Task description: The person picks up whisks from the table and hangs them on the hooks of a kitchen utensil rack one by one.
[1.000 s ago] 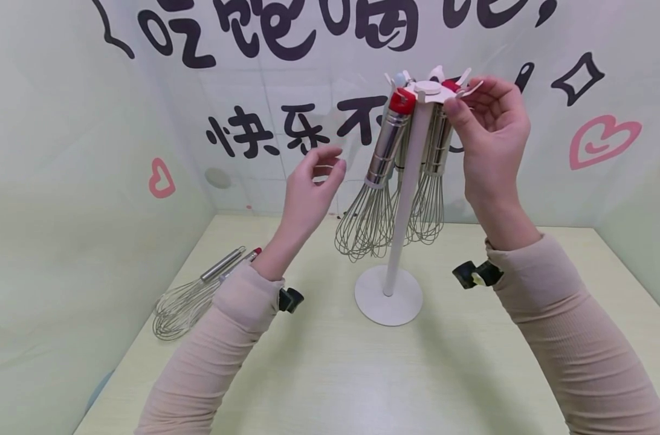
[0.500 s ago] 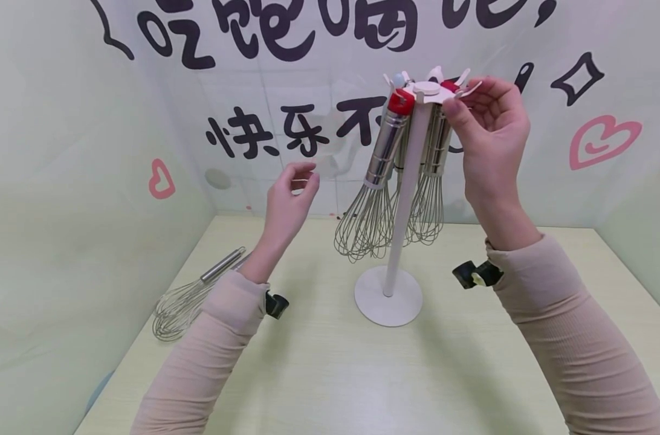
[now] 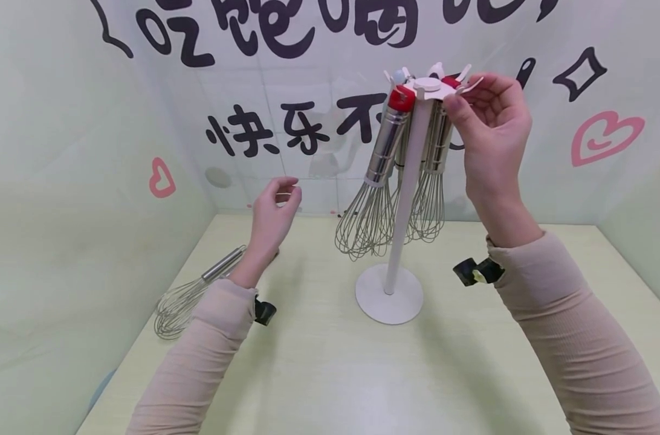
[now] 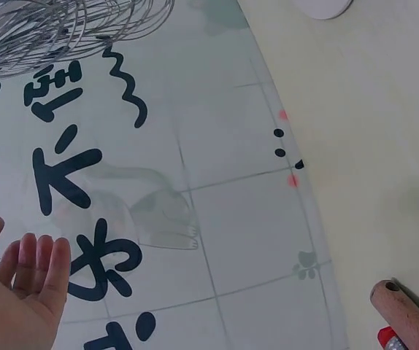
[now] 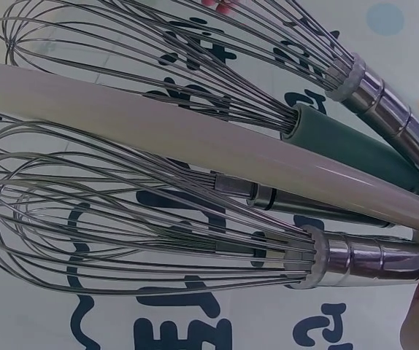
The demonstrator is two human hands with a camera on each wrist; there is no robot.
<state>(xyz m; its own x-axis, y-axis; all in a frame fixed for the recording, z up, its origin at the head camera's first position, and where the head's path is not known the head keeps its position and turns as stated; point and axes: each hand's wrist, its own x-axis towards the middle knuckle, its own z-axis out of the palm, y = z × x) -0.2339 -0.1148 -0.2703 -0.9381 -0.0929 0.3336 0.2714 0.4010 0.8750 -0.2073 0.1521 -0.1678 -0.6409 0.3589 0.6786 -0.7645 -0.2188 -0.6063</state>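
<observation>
My right hand (image 3: pixel 495 136) pinches a hook at the top of a white hanging stand (image 3: pixel 408 205), thumb in front and fingers behind. Several whisks hang from it. A red-capped steel whisk (image 3: pixel 384 145) is on the left side, and another steel-handled whisk (image 3: pixel 437 151) is near my right hand. In the right wrist view a green-handled whisk (image 5: pixel 355 146) also hangs beside the pole. My left hand (image 3: pixel 274 214) is in the air left of the stand, fingers loosely bent, holding nothing. Below it, a steel-handled whisk (image 3: pixel 221 264) lies on the table, partly behind my left forearm.
The light wooden table (image 3: pixel 330 374) carries the stand's round base (image 3: pixel 370 305). A brown rounded handle (image 4: pixel 406 313) and a red-tipped one (image 4: pixel 387 337) lie below my left hand. Behind stands a pale wall (image 3: pixel 319 78) with black lettering.
My left hand has moved left and down, away from the hanging whisks and towards those on the table. My right hand stays at the stand's top.
</observation>
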